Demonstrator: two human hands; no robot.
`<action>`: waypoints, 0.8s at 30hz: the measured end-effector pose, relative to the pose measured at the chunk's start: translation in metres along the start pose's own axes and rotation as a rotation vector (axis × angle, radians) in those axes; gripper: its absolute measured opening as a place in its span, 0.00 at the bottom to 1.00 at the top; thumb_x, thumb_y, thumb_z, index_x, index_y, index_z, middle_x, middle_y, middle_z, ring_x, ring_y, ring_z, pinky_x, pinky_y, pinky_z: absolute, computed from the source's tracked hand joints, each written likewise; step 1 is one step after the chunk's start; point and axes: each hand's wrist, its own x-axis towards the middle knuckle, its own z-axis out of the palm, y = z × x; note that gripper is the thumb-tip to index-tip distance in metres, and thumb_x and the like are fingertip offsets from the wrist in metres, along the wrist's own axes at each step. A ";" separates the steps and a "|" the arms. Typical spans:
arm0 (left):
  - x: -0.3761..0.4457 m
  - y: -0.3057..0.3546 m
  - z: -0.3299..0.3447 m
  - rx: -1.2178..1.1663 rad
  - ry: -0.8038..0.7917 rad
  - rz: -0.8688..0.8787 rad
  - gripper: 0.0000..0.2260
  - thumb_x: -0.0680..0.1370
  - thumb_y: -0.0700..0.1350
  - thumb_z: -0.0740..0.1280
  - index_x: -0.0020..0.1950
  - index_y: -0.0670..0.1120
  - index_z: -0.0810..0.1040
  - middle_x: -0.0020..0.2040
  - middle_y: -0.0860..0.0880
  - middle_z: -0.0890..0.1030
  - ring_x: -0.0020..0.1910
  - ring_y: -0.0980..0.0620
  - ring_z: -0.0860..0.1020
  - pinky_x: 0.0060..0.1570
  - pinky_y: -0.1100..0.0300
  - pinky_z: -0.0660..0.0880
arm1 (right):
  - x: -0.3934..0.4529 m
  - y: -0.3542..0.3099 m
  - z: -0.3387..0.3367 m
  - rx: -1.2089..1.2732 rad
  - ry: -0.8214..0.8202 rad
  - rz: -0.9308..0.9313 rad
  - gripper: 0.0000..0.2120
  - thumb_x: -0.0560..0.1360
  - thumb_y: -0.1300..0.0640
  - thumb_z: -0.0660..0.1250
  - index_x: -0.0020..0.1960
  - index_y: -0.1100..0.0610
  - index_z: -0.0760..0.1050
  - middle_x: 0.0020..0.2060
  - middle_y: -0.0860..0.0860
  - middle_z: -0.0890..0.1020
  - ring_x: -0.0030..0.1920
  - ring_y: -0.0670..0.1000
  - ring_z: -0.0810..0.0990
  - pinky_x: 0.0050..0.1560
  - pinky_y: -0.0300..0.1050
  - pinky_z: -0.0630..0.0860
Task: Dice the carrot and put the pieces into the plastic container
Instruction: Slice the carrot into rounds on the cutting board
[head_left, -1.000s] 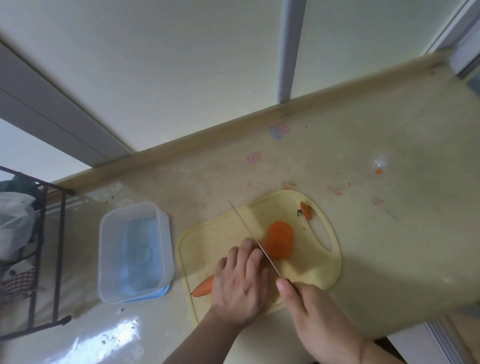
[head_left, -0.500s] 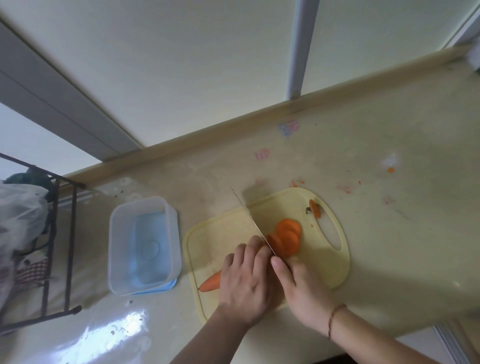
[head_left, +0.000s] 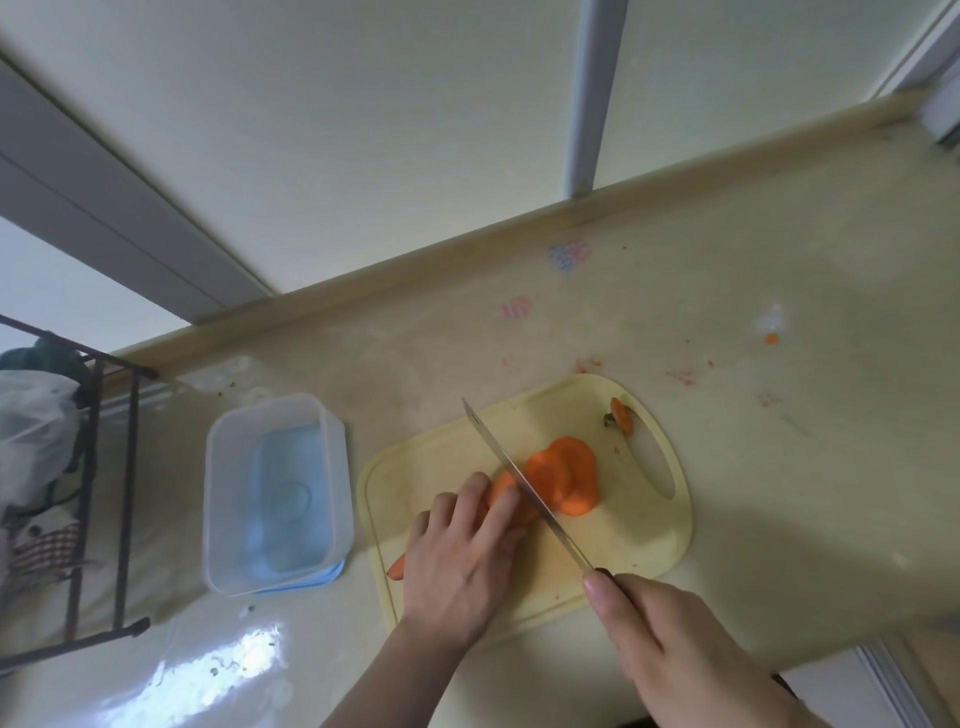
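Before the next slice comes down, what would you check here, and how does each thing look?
1. Left hand holds the carrot steady: ok.
2. Left fingers clear of the knife blade: not ok, right beside it.
3. Right hand grips the knife handle: ok.
4. Cutting board flat on the counter: ok.
5. Cut slices stay on the board: ok.
6. Plastic container open and nearby: ok.

No readable text is showing anywhere; small pink and blue marks (head_left: 569, 254) on the pale beige surface (head_left: 779, 467) are appearing too blurred to read.
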 end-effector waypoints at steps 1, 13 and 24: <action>0.000 0.000 0.000 0.002 -0.002 0.004 0.16 0.81 0.53 0.61 0.67 0.53 0.71 0.61 0.47 0.79 0.45 0.42 0.77 0.37 0.49 0.77 | -0.001 0.001 0.001 -0.021 0.006 0.008 0.28 0.71 0.33 0.47 0.37 0.56 0.71 0.26 0.49 0.74 0.30 0.45 0.72 0.36 0.39 0.68; -0.008 -0.002 0.009 -0.034 0.015 0.026 0.16 0.81 0.51 0.62 0.69 0.53 0.70 0.64 0.46 0.79 0.48 0.43 0.76 0.41 0.51 0.74 | -0.009 0.002 -0.002 -0.018 -0.028 0.019 0.27 0.66 0.30 0.41 0.35 0.51 0.68 0.31 0.38 0.77 0.35 0.42 0.73 0.40 0.36 0.68; -0.008 -0.006 0.014 -0.046 0.074 0.077 0.16 0.80 0.51 0.61 0.68 0.51 0.71 0.65 0.46 0.74 0.49 0.43 0.75 0.39 0.51 0.74 | 0.038 -0.009 0.010 0.006 -0.059 -0.060 0.27 0.71 0.32 0.44 0.32 0.54 0.67 0.22 0.47 0.71 0.27 0.45 0.68 0.34 0.40 0.66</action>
